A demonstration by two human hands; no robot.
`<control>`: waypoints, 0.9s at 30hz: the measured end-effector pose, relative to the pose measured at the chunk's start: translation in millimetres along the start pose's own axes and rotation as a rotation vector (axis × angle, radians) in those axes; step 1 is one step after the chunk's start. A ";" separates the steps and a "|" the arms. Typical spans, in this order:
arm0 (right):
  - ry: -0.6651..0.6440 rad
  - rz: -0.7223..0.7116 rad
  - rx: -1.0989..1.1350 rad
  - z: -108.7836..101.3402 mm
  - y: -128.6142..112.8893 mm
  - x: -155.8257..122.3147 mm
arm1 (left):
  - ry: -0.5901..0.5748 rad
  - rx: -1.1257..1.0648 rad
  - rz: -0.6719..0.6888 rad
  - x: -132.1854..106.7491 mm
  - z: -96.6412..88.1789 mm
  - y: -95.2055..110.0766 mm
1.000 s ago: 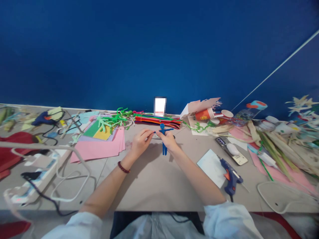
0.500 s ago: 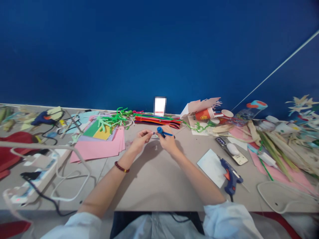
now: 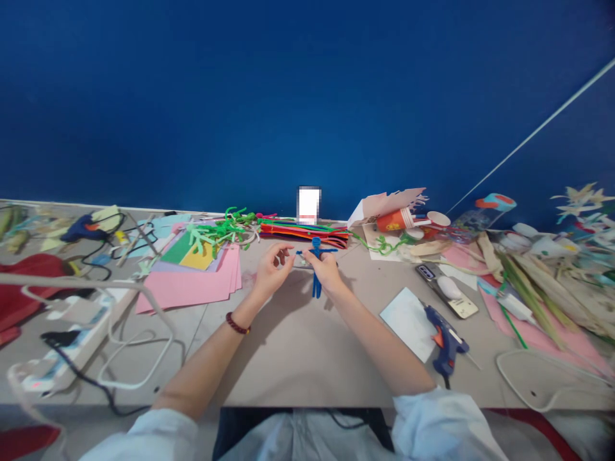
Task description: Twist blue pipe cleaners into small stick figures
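Blue figure (image 3: pixel 316 280) now hangs upright, legs down, rotated out of its earlier tilt. Right hand (image 3: pixel 328 270) grip: closed on the figure's torso, above the surface (image 3: pixel 298 358). Left hand (image 3: pixel 273 272) grip: narrowly parted, just beside the figure's arm tip. Beyond: coloured stem bundle (image 3: pixel 302 233). Left: pink sheets (image 3: pixel 187 289). Right: glue gun (image 3: pixel 446 346).

Right hand (image 3: pixel 325 269) hides the middle of the blue figure (image 3: pixel 316 283), and I can't tell if the left hand (image 3: pixel 275 267) touches its arm tip. Way left of the hands, red cloth (image 3: pixel 13 304) gets cut off; way right, the pale flowers (image 3: pixel 575 210) look kinda blurry.
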State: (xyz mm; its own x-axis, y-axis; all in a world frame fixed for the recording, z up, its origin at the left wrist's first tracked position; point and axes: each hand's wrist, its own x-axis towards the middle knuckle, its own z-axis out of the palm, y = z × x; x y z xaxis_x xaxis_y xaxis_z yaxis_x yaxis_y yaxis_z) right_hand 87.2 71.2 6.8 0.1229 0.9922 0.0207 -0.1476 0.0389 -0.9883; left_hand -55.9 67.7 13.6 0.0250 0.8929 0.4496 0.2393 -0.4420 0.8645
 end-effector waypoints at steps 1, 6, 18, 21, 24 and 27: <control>0.016 0.036 0.030 0.3 -0.5 0.0 | 0.024 0.142 0.138 -0.9 -0.7 -1.8; 0.010 0.097 0.064 2.6 -4.7 -2.3 | 0.129 0.562 0.557 -5.0 -2.3 -12.8; -0.039 0.016 0.012 3.4 -3.8 -3.1 | 0.148 0.611 0.590 -6.3 -2.6 -15.1; -0.035 0.044 0.030 4.2 -4.2 -4.0 | 0.163 0.604 0.590 -6.6 -3.1 -14.9; -0.034 0.070 0.039 5.1 -4.5 -4.8 | 0.171 0.599 0.600 -6.5 -4.0 -14.8; -0.036 0.059 0.026 5.4 -4.3 -5.0 | 0.158 0.600 0.621 -6.5 -5.0 -15.4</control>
State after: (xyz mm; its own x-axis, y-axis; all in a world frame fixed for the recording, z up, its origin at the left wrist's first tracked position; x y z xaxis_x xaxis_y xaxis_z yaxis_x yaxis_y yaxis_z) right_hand 81.9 66.7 11.7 0.0783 0.9964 -0.0320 -0.1787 -0.0175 -0.9838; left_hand -64.6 68.3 -1.5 0.1964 0.4645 0.8635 0.6984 -0.6844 0.2093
